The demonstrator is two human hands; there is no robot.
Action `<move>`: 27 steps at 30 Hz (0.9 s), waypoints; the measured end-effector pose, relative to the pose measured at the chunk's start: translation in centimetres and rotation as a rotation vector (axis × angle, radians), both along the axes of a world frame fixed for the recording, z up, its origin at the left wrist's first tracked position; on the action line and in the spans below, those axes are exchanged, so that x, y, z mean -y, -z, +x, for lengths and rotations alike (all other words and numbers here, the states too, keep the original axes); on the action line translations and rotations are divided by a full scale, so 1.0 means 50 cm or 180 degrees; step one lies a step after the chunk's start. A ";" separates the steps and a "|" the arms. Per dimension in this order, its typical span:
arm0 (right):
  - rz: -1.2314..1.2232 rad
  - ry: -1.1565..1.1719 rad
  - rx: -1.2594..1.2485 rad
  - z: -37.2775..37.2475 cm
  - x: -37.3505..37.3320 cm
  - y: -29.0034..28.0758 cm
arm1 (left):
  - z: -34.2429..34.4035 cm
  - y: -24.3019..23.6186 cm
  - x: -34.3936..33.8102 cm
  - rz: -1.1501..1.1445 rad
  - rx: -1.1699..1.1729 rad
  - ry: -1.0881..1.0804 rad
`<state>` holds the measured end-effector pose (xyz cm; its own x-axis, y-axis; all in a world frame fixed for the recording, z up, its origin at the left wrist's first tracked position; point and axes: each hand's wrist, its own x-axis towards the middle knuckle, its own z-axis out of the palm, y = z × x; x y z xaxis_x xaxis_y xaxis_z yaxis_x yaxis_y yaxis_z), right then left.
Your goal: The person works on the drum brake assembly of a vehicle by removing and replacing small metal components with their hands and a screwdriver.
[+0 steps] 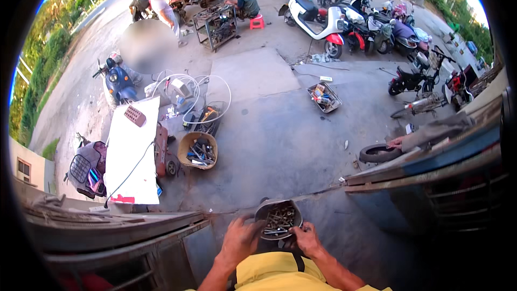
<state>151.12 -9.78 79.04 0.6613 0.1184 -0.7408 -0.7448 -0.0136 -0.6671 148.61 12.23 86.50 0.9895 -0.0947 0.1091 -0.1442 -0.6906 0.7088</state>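
Observation:
Directly in front of my yellow shirt is a small pale container [260,214] with several loose bolts and other metal pieces [280,219] in it. Some longer, shiny pieces lie at its near side. My left hand [241,238] is closed at the container's left rim, with darkened fingers curled against it. At the near right rim, my right hand [308,240] has its thumb and fingers pressed together; whatever they may pinch is too small to make out.
A tool bucket [183,157] stands ahead to the left, beside a white board [121,156]. Farther out are a parts tray [338,105], a loose tyre [379,153] and parked scooters [318,24]. Two people are near a metal workbench [215,24]. Metal doors flank me.

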 end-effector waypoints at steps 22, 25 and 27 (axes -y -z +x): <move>-0.0511 -0.0846 0.0931 1.197 -0.242 -0.009 | 1.098 0.022 -0.282 -0.0158 0.0356 -0.0109; -0.0572 -0.1451 0.1564 1.335 -0.296 0.155 | 1.198 -0.019 -0.350 -0.0476 0.0843 -0.0818; -0.0215 -0.1443 0.1065 1.428 -0.382 0.125 | 1.265 -0.032 -0.395 -0.0558 0.0834 -0.1374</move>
<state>222.53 9.32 72.78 0.7553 0.4048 -0.5154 -0.4027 -0.3338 -0.8523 211.87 31.99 88.08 0.8719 0.3568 0.3355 -0.0610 -0.6006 0.7972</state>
